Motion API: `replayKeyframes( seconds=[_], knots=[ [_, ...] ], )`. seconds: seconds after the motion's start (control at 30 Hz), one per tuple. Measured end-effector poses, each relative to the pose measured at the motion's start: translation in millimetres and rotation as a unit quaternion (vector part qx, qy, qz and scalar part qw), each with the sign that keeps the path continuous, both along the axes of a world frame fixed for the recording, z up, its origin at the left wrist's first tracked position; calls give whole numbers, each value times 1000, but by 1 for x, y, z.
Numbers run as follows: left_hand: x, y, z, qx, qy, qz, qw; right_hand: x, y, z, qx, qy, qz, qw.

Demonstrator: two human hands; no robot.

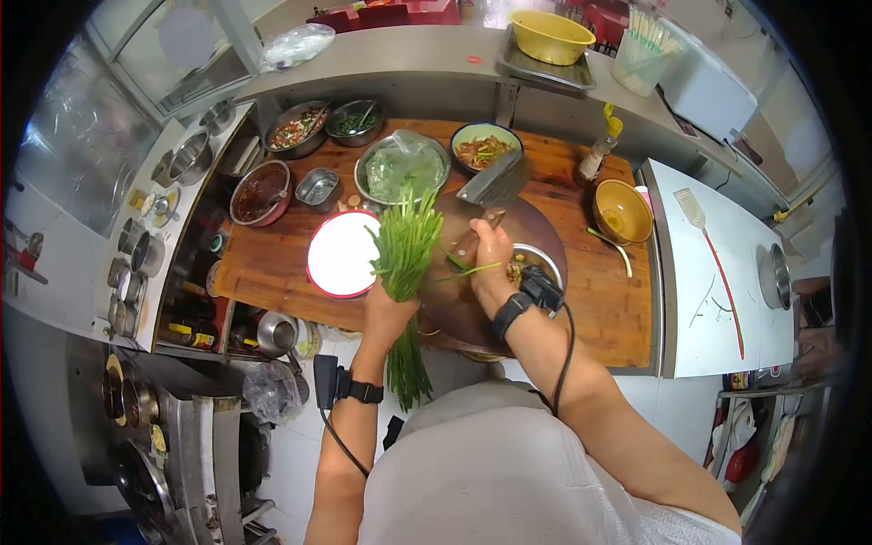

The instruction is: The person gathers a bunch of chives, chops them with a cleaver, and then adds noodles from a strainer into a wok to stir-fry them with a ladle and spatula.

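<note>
My left hand point(389, 307) is closed around a thick bunch of green chives point(406, 241), with one end fanned out above the fist and the rest hanging below the table edge. In my right hand point(493, 250) is the handle of a cleaver point(495, 182), its broad blade tilted up and away from me over the round chopping block point(545, 227). A few loose green stalks point(472, 270) lie on the block near that hand. Partly behind my right wrist stands a metal bowl point(549, 263) with food in it. A red-rimmed white plate point(341, 256) sits beside the chives.
Along the back of the wooden table point(263, 272) stand a bowl of chopped red food point(295, 130), a bag-covered bowl point(400, 168) and a bowl of orange-brown food point(486, 145). A bottle point(595, 159) and a brown bowl point(623, 211) stand right. A red-handled spatula point(713, 259) lies on the white surface.
</note>
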State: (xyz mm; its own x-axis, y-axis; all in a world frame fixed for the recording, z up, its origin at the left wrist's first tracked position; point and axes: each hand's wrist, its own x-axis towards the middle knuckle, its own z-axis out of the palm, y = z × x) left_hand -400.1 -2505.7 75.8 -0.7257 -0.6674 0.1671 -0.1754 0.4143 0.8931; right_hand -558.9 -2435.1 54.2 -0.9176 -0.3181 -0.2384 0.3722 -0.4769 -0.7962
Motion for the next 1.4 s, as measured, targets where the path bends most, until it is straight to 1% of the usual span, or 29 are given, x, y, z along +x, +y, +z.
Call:
replayKeyframes(
  seconds=[0.07,0.13,0.2,0.23,0.3,0.33,0.4,0.43,0.5,0.53,0.6,0.63,0.7,0.73,0.8,0.83,0.9,0.93,0.97,1.0,1.03,1.07,1.1,1.13,1.17,1.23,1.27,1.33,1.4],
  knots=[
    [-16,2,-7,-2,-17,9,1000,-18,15,9,13,59,4,998],
    [-31,2,-17,-6,-34,16,999,-40,26,24,1,46,12,999],
    [-48,1,-33,3,-84,33,996,-72,32,29,-41,-27,76,996],
    [-55,1,-39,3,-84,30,996,-86,32,32,-67,-57,71,994],
    [-63,-1,-47,23,-195,63,979,-84,46,59,-80,-35,56,995],
    [-68,-5,-55,24,-196,61,978,-84,51,70,-93,-11,45,995],
    [-79,-11,-72,-60,-306,70,947,-94,81,59,-25,55,14,998],
    [-83,-11,-77,-56,-308,68,947,-101,100,50,24,99,15,995],
    [-94,-8,-74,-29,-391,14,920,-106,143,41,29,102,45,993],
    [-96,-1,-65,-24,-390,9,921,-95,158,53,60,73,-1,996],
    [-100,14,-43,-125,-428,-12,895,-99,198,45,63,108,18,992],
    [-101,18,-44,-124,-426,-20,896,-98,214,41,77,107,0,991],
    [-94,23,-45,-242,-371,-7,897,-94,240,39,94,106,-25,990],
    [-88,27,-42,-243,-369,-14,897,-91,251,39,105,94,-55,988],
    [-74,39,-27,-340,-238,-13,910,-92,267,36,115,80,-93,986],
    [-69,46,-25,-342,-236,-20,909,-94,275,34,97,81,-117,985],
    [-61,59,-24,-227,-186,-53,954,-96,290,31,72,85,-137,984],
    [-63,64,-28,-228,-187,-57,954,-97,294,30,72,83,-141,984],
    [-67,70,-35,-34,-229,-71,970,-98,294,33,69,86,-167,980],
    [-70,75,-44,161,-264,-82,948,-101,296,34,66,89,-194,975],
    [-72,79,-53,161,-267,-85,947,-104,300,30,89,101,-199,971],
    [-73,82,-63,152,-221,-77,960,-109,302,30,90,98,-201,970],
    [-75,83,-73,144,-176,-68,972,-113,303,30,114,130,-218,961],
    [-77,85,-84,145,-179,-67,971,-117,302,28,138,161,-232,949],
    [-80,87,-93,108,-162,-92,977,-122,305,26,148,164,-237,946],
    [-92,104,-74,63,-155,-125,978,-139,322,15,163,163,-214,949],
    [-104,120,-51,56,-167,-134,975,-148,330,10,179,166,-194,950],
    [-125,138,-73,40,-180,-149,972,-160,332,15,194,172,-219,941],
    [-151,158,-65,131,-166,-168,963,-170,338,19,206,189,-205,938]
  ],
)
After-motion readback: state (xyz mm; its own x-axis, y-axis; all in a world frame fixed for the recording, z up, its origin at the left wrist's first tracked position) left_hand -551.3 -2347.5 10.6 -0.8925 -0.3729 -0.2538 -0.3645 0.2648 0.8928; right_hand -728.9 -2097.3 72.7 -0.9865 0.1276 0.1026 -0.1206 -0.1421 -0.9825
